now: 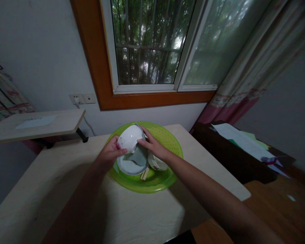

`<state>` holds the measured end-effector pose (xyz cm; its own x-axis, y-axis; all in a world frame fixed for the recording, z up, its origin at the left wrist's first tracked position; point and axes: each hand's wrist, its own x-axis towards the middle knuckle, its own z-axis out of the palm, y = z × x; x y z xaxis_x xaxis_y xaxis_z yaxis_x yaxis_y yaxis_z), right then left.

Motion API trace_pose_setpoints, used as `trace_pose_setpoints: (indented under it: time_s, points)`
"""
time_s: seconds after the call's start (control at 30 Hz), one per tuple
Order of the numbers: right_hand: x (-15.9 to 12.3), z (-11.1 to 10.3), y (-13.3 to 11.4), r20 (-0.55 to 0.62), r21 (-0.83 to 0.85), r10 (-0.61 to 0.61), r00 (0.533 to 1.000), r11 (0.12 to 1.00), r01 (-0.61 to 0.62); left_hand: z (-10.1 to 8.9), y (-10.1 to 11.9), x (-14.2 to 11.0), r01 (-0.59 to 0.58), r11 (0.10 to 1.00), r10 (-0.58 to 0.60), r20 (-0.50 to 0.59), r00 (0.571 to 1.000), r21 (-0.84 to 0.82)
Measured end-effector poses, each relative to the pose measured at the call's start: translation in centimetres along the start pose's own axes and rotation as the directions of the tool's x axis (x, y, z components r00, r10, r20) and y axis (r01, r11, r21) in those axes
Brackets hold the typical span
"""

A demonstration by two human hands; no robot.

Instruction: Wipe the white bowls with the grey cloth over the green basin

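Tilted above a green plastic basin (138,187), a white bowl (130,136) with a pink floral pattern is held between both hands. My left hand (111,150) grips its left side, thumb across the outer wall. On the bowl's right side, my right hand (152,144) presses a grey cloth (138,156) against the rim, and part of the cloth hangs down. Beneath them a white plate (128,167) lies in the basin. A second white bowl (157,164) with a coloured pattern stands to its right, partly hidden by my right wrist. Between them lie wooden chopsticks (144,174).
The basin stands on a pale wooden table (139,217), near the wall below a window (152,44). A raised shelf (63,123) stands at the left. To the right, papers (241,135) lie on a dark cabinet (223,152) beside a curtain (246,81).
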<state>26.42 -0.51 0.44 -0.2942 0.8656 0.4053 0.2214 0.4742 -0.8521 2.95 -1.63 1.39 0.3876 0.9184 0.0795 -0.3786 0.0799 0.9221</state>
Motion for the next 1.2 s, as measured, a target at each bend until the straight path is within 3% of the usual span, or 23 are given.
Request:
trace_pose_setpoints:
  time_s: [0.27, 0.63, 0.93, 1.2]
  points:
    - [0.0, 0.0, 0.6, 0.075, -0.033, 0.013, 0.997, 0.999, -0.010, -0.6, -0.7, 0.3, 0.012, 0.998, -0.014, 0.036, 0.999, 0.067]
    - [-0.1, -0.3, 0.4, 0.131, -0.065, 0.015, 0.991, 0.998, -0.007, 0.6, -0.6, -0.4, 0.092, 0.994, -0.098, 0.109, 0.989, 0.052]
    - [-0.3, -0.2, -0.4, 0.090, 0.105, 0.041, 0.995, 0.993, -0.051, 1.5, -1.4, -0.3, 0.011, 0.997, 0.002, 0.161, 0.987, -0.077]
    - [-0.1, -0.2, -0.3, 0.049, 0.160, 0.033, 0.998, 0.986, -0.041, 1.8, -0.7, -0.4, -0.003, 0.997, 0.008, 0.057, 0.998, -0.082]
